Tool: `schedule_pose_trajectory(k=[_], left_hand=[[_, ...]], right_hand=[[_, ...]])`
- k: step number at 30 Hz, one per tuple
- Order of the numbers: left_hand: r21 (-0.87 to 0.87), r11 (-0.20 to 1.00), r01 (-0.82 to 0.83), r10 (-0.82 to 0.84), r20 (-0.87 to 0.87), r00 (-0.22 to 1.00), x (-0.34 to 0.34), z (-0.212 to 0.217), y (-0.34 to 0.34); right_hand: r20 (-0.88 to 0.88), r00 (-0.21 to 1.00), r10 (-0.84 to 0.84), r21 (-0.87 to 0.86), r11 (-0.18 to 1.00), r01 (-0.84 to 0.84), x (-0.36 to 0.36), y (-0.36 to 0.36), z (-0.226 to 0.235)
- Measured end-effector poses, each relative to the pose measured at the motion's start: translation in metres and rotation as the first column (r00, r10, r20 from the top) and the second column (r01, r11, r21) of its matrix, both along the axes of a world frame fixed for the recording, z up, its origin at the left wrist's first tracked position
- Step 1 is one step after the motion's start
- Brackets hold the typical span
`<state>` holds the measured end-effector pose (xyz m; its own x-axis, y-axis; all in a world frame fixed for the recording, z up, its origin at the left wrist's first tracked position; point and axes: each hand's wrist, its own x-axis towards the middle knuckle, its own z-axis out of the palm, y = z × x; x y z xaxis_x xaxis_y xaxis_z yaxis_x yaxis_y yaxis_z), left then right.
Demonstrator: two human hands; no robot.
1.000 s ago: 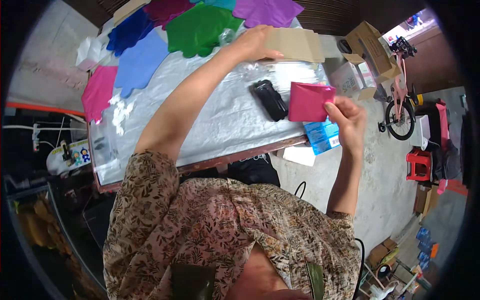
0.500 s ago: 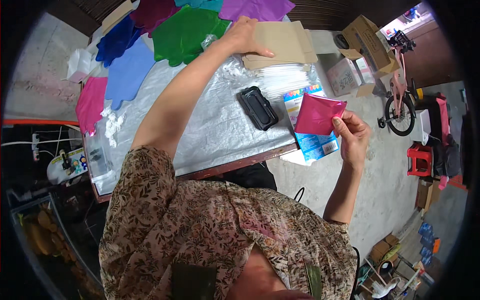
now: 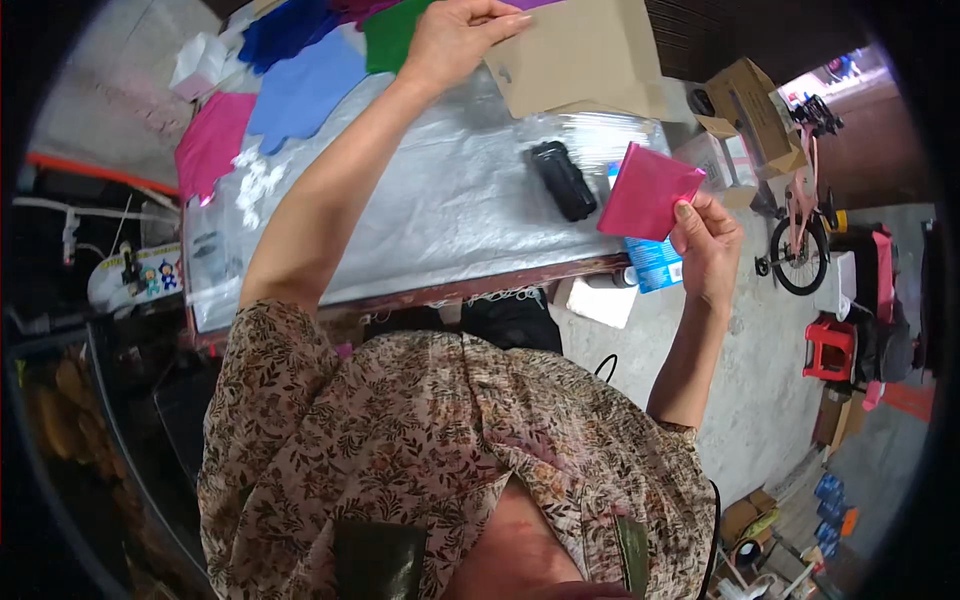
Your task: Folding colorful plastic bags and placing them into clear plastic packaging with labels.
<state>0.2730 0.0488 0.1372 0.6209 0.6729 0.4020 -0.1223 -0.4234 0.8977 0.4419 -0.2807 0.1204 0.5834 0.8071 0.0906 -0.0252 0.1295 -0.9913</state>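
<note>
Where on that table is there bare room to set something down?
The widest bare patch is the silver sheet between the left forearm and the black case, down to the near edge. The far side is crowded with coloured sheets and the brown envelope under the left hand.

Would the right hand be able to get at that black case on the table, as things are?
Probably not freely: the right hand is close to the black case with nothing between them, but its fingers already grip a folded pink sheet.
</note>
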Motion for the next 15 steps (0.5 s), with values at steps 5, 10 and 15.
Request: schedule_pose_trajectory(k=[5, 10, 15], left_hand=[[-0.203, 0.970, -0.136, 0.125, -0.070, 0.990, -0.080, -0.018, 0.006], [-0.180, 0.972, -0.154, 0.080, -0.359, 0.930, -0.168, -0.063, -0.008], [-0.027, 0.970, -0.243, 0.192, -0.532, 0.825, -0.210, -0.104, -0.019]], right_hand=[[-0.052, 0.994, 0.101, 0.026, 0.995, -0.100, -0.027, 0.039, 0.017], [-0.117, 0.947, 0.300, -0.151, 0.937, -0.315, -0.085, 0.084, 0.019], [-0.097, 0.918, 0.384, -0.320, 0.862, -0.394, -0.135, 0.157, -0.037]])
